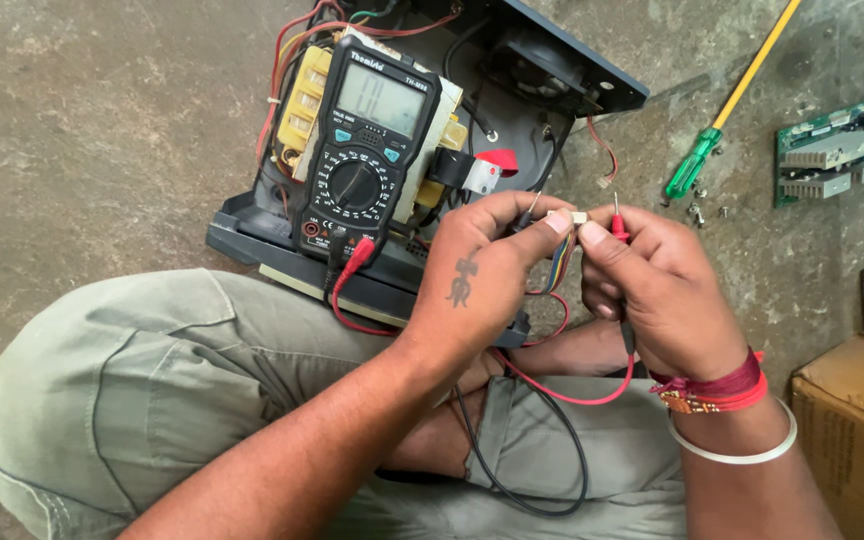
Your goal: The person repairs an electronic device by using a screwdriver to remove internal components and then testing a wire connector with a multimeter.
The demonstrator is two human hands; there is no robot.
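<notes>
Being pinched between the thumb and forefinger of the left hand [482,265] is a small white plastic connector [579,217], from which a bundle of thin multicoloured wires [558,272] is hanging down just below the fingertips. The fingers of that hand are being kept closed tightly on the connector, with a black probe tip partly hidden behind them. A red-handled metal test probe [617,222] is being gripped by the right hand [657,290], its fingers being curled together around the handle, and its bare needle tip is being pointed upward just beside the connector, to the right of the left fingertips; whether the tip is touching the connector cannot be told. A red lead [572,396] and a black lead [542,500] are being trailed from under both hands across the lap in grey-green trousers [152,400]. Just beyond the left fingers, a black digital multimeter with a grey screen and round dial [367,140] is being propped on a yellow-taped transformer [304,100] inside an opened dark metal casing [572,70]. Well beyond the right fingers, a green-handled screwdriver with a yellow shaft [722,120] and a green circuit board with silver heat sinks [832,150] are lying on the concrete floor [102,150], and a brown cardboard box [857,430] is sitting near the right wrist.
</notes>
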